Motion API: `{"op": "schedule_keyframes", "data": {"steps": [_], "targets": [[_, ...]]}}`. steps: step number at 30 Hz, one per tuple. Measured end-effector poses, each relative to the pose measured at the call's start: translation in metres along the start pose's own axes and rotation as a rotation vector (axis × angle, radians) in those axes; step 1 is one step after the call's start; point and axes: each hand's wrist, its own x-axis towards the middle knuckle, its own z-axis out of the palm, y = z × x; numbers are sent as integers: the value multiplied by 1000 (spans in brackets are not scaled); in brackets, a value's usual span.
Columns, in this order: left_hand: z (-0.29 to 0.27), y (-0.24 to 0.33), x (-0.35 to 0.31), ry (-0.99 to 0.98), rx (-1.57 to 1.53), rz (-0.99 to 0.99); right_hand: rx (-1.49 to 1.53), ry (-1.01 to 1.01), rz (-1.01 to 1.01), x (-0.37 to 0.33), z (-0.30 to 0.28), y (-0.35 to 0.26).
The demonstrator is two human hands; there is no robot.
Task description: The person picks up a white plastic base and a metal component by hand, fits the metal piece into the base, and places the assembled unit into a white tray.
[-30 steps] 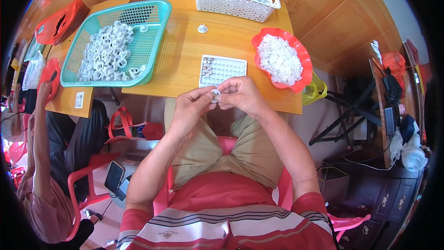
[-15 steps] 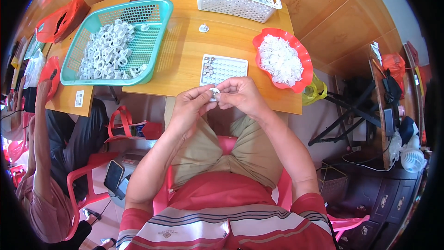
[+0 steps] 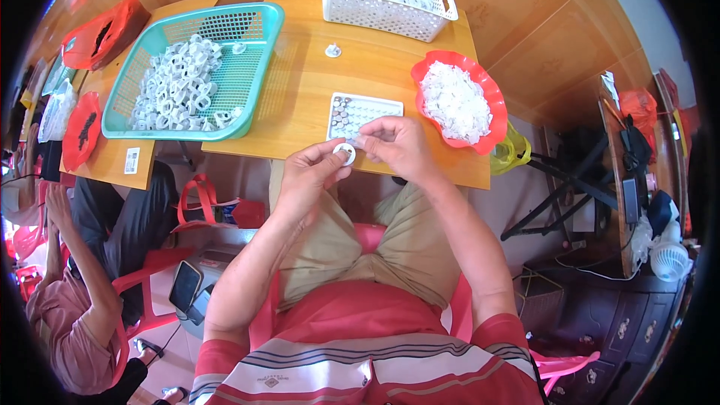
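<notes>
My left hand (image 3: 312, 174) pinches a white round plastic part (image 3: 349, 148) by its rim, just off the table's front edge. My right hand (image 3: 399, 151) is a little to the right of it, thumb and forefinger together; whatever they hold is too small to make out. Just beyond both hands lies a white tray (image 3: 384, 100) with rows of round hollows. Small metallic round pieces (image 3: 337, 114) fill its left columns. To the right, a red scalloped bowl (image 3: 495, 124) is heaped with small clear-white plastic pieces (image 3: 455, 101).
A green basket (image 3: 259, 79) at the left holds many white plastic parts (image 3: 176, 79). At the back stands a white perforated basket (image 3: 375, 19) with more parts. One loose white part (image 3: 333, 50) sits on the table (image 3: 300, 90). Another person (image 3: 71, 307) sits at the left.
My right hand has drawn slightly away from the white part, which now shows its ring-like face. The person at the left has pulled an arm back from a red dish.
</notes>
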Motion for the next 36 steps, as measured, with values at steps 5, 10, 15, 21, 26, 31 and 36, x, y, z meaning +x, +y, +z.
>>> {"op": "schedule_keyframes", "data": {"steps": [5, 10, 15, 21, 26, 31, 36], "targets": [[2, 4, -2, 20, -13, 12, -472, 94, -112, 24, -1, -8], [0, 3, 1, 89, -69, 53, -816, 31, -170, 34, 9, -11], [-4, 4, 4, 122, -67, 66, -869, 15, -181, 38, 13, -5], [-7, 4, 5, 138, -59, 62, -907, -16, -175, 38, 12, -6], [-6, 6, 5, 139, -51, 59, -942, -2, -223, 33, 8, -4], [-5, 8, 4, 128, -78, 36, -604, 116, -286, 17, 6, -5], [-8, 4, 5, 76, -80, 20, -172, 69, -64, 6, 5, 9]]}}
